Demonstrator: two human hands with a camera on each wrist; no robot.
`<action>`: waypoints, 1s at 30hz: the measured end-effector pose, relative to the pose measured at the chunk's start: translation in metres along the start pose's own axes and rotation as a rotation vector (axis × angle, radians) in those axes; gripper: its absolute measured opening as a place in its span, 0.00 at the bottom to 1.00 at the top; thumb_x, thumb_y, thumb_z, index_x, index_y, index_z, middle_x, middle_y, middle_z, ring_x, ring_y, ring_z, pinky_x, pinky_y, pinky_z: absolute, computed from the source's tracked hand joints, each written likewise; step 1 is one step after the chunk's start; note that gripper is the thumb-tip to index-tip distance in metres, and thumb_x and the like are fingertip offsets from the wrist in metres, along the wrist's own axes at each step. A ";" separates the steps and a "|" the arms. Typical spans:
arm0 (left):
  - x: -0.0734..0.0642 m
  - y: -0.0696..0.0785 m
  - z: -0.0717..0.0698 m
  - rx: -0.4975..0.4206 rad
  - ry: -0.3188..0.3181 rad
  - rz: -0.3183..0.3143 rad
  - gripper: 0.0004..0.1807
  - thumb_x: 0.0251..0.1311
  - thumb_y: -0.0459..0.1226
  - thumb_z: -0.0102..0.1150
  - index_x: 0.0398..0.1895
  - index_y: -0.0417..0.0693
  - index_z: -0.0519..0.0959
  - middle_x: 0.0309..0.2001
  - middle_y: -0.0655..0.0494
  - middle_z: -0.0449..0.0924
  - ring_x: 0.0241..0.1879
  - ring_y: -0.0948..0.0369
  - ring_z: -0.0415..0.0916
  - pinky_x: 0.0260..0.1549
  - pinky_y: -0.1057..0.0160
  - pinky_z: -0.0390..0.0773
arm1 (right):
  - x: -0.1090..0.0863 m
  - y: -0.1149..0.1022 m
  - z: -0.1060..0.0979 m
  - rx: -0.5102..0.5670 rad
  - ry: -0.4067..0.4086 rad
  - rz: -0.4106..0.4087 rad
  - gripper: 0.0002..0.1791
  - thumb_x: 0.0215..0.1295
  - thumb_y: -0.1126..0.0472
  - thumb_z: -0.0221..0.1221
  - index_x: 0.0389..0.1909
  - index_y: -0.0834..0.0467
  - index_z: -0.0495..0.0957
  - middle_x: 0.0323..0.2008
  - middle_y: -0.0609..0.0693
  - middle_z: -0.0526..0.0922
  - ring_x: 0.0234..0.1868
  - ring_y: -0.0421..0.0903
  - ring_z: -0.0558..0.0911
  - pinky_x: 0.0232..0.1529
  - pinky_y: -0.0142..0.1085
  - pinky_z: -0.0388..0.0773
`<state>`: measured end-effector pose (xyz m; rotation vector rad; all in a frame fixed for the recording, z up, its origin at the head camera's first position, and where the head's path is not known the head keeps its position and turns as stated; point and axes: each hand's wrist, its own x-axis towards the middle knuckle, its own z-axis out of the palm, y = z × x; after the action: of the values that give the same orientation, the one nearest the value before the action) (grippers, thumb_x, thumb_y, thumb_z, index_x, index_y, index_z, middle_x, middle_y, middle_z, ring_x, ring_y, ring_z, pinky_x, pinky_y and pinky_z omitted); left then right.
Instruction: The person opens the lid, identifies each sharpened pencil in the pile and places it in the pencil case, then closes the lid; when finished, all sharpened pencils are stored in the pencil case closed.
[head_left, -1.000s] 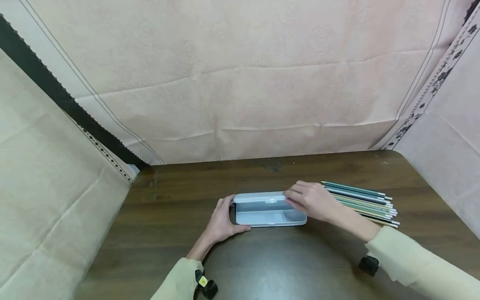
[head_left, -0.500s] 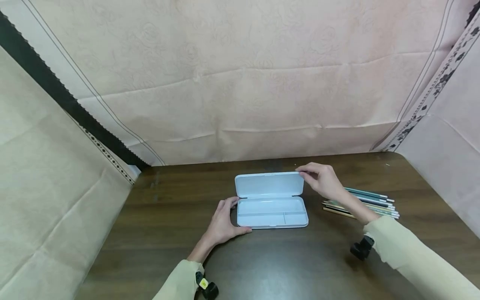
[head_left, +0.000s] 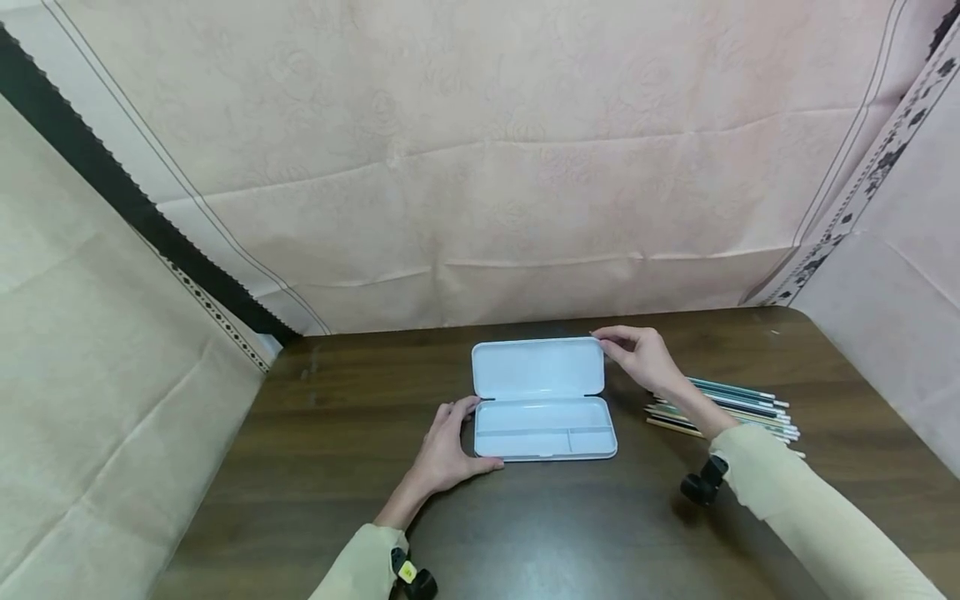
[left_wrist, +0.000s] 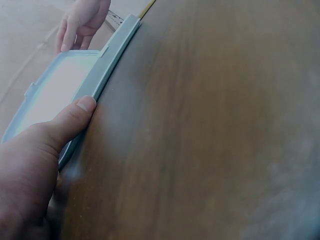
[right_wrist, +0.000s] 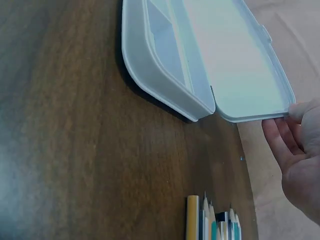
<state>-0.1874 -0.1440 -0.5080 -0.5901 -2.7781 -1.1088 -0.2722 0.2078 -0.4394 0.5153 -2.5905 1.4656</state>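
A light blue pencil case lies on the table with its lid (head_left: 537, 368) swung back, showing a bare tray (head_left: 517, 423) split by thin dividers. My left hand (head_left: 442, 450) grips the tray's left end, its thumb along the front edge; in the left wrist view that thumb (left_wrist: 75, 117) presses the near side. At the lid's far right corner, my right hand (head_left: 647, 360) pinches the edge between thumb and fingers. The right wrist view has this right hand (right_wrist: 302, 145) at the lid's corner, the lid slanting up behind the hinge.
A bundle of pencils (head_left: 738, 402) lies to the right of the case, partly under my right forearm in the head view. Pale cloth (head_left: 465, 208) hangs behind the wooden table's (head_left: 360, 392) far edge and on both sides.
The lid, partly raised a second ago, has swung back away from me, and my right hand moved with it to the far right corner. My left hand has kept its place.
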 end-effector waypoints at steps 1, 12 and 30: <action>0.000 0.000 0.000 0.002 -0.002 0.000 0.53 0.40 0.53 0.82 0.70 0.49 0.66 0.61 0.51 0.71 0.55 0.55 0.65 0.52 0.49 0.72 | 0.000 0.001 0.001 0.016 0.001 0.017 0.12 0.71 0.68 0.60 0.52 0.65 0.83 0.46 0.61 0.84 0.40 0.62 0.84 0.41 0.47 0.81; -0.002 0.000 0.002 0.001 -0.001 -0.002 0.52 0.41 0.55 0.81 0.71 0.52 0.66 0.60 0.50 0.69 0.56 0.52 0.66 0.50 0.46 0.72 | -0.003 0.006 0.001 0.087 0.020 0.096 0.12 0.71 0.67 0.60 0.52 0.68 0.81 0.46 0.65 0.83 0.39 0.59 0.86 0.44 0.51 0.79; -0.001 -0.001 0.001 -0.007 -0.002 0.011 0.52 0.41 0.55 0.81 0.71 0.52 0.68 0.58 0.46 0.69 0.61 0.46 0.65 0.52 0.41 0.71 | -0.100 0.029 -0.102 -0.424 -0.018 -0.204 0.08 0.57 0.75 0.67 0.36 0.62 0.86 0.31 0.48 0.86 0.30 0.36 0.81 0.29 0.29 0.76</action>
<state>-0.1864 -0.1441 -0.5095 -0.6071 -2.7697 -1.1164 -0.1956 0.3317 -0.4363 0.7059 -2.6569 0.8209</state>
